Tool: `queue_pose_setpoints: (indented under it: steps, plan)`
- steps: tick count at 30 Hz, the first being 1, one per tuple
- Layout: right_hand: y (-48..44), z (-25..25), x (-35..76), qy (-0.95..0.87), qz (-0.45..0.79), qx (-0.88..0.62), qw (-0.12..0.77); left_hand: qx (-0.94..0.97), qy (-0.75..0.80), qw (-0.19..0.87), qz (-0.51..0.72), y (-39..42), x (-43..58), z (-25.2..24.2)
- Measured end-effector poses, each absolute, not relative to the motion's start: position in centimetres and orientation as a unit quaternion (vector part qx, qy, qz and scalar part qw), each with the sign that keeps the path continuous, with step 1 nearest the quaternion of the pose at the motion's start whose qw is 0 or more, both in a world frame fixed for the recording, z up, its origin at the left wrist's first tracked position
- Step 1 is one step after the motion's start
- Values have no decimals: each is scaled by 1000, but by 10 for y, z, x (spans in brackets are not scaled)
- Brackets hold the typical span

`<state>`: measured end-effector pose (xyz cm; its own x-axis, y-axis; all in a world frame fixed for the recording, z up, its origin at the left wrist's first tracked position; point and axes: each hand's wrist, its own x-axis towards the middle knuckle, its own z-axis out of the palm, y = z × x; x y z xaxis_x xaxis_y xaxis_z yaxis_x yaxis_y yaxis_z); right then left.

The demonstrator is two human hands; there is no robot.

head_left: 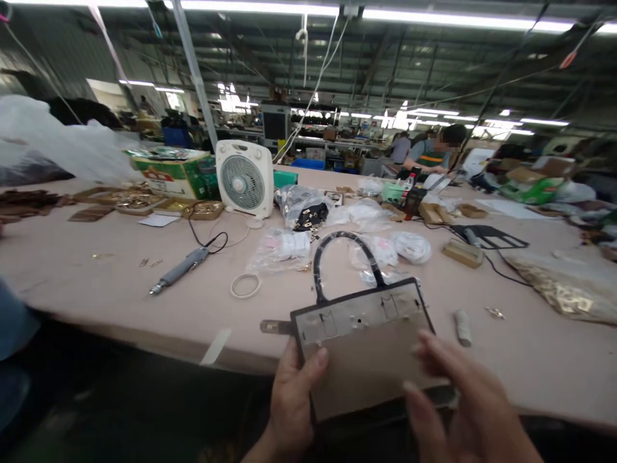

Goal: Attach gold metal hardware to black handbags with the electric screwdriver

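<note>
A handbag panel (pixel 366 366) with a brown-grey face and black edges is tilted up at the table's front edge. A dark arched handle (pixel 343 236) wrapped in clear film rises from its top. Along the upper strip are black marker outlines and a small dark hole. A strap tab (pixel 276 327) with a metal piece sticks out to the left. My left hand (pixel 294 399) grips the panel's left edge, thumb on the face. My right hand (pixel 463 392), somewhat blurred, is at the panel's right side with thumb and fingers apart; whether it touches the panel is unclear.
A corded electric screwdriver (pixel 180 270) and a tape roll (pixel 245 285) lie left. Behind stand a white fan (pixel 245 179) and plastic bags (pixel 282 247). To the right are a grey cylinder (pixel 463 326), a small box (pixel 463 253) and a bag of metal parts (pixel 569 286). A co-worker (pixel 431 154) sits across.
</note>
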<state>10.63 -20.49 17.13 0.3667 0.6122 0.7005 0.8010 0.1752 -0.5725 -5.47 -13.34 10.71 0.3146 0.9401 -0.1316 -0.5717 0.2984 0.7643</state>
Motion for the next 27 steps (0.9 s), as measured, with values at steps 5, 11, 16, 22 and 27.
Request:
queue_pose_setpoints:
  steps: [5,11,16,22,27]
  plan:
    - [-183,138,200,-481,229,-692,486,281,248,804,461,-102,-43,108]
    - [-154,62,205,-237,540,-612,527,382,290,759,441,-85,-28,86]
    - [-116,30,207,-296,477,-593,577,463,400,635,471,-73,-25,55]
    - [-89,-3,212,-293,354,-619,637,515,505,514,465,-64,-22,19]
    - [-86,-3,198,-344,283,-677,586,631,560,245,477,-67,-23,10]
